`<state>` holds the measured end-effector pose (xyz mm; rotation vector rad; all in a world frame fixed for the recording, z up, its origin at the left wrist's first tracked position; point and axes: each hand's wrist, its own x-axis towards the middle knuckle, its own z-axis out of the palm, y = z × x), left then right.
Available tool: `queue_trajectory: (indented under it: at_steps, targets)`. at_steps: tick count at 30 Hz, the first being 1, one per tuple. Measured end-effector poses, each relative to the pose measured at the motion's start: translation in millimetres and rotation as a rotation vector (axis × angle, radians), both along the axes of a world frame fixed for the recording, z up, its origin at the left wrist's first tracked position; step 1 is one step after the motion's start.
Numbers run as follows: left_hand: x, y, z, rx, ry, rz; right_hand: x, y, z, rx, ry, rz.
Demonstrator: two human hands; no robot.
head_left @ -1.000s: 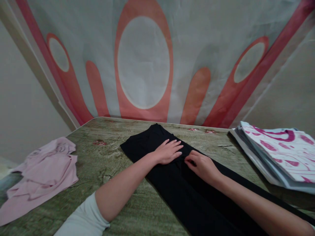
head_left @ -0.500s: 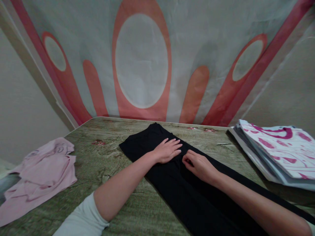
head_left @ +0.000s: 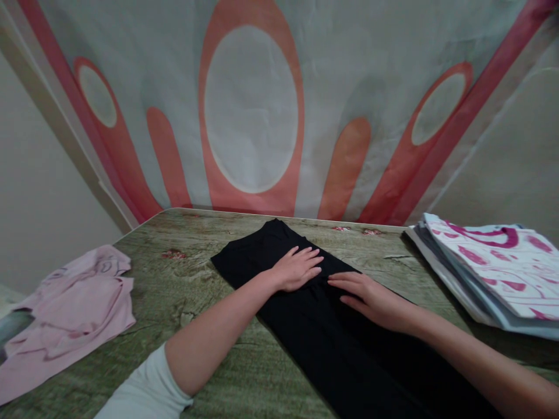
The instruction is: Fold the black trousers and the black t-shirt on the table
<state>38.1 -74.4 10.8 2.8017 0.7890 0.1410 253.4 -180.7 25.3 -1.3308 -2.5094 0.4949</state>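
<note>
Both hands lie flat, fingers extended, gripping nothing: left hand (head_left: 297, 269) and right hand (head_left: 371, 298) press on the black garment (head_left: 323, 337), just beside each other. It lies spread diagonally across the green table (head_left: 209, 250). A crumpled pink garment (head_left: 70, 308) lies well apart at left; folded clothes (head_left: 489, 267), apparently several layers, are stacked at right.

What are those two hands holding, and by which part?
Nothing is held. The left hand and right hand both lie flat, fingers straight, pressing on the black garment.
</note>
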Motion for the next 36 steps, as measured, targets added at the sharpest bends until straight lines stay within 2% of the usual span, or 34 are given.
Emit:
queue_trajectory:
  at_steps: [4, 8, 11, 15, 19, 26, 30, 36]
  targets:
    - [0, 0, 0.6, -0.003, 0.005, -0.007, -5, -25, -7.0, -0.062, -0.087, 0.092]
    - [0, 0, 0.2, -0.003, 0.007, -0.001, -2, -42, 6.6, -0.171, -0.071, 0.159]
    - [0, 1, -0.2, 0.006, 0.01, -0.004, 4, -40, 14.8, -0.227, -0.059, 0.146]
    - [-1, 2, -1.2, 0.028, 0.005, -0.008, 11, -27, 3.9, -0.129, -0.081, 0.027]
    - [0, 4, -2.9, 0.034, -0.001, -0.01, 15, -22, -11.1, -0.04, -0.132, 0.013]
    - [0, 4, -3.3, 0.026, -0.001, -0.009, 22, -30, -2.4, -0.122, -0.139, -0.012]
    - [0, 3, -1.9, 0.029, -0.004, -0.009, 20, -12, -7.7, -0.033, -0.099, -0.099]
    - [0, 1, 1.5, 0.022, 0.01, -0.009, 12, 5, -19.9, 0.051, -0.177, -0.102]
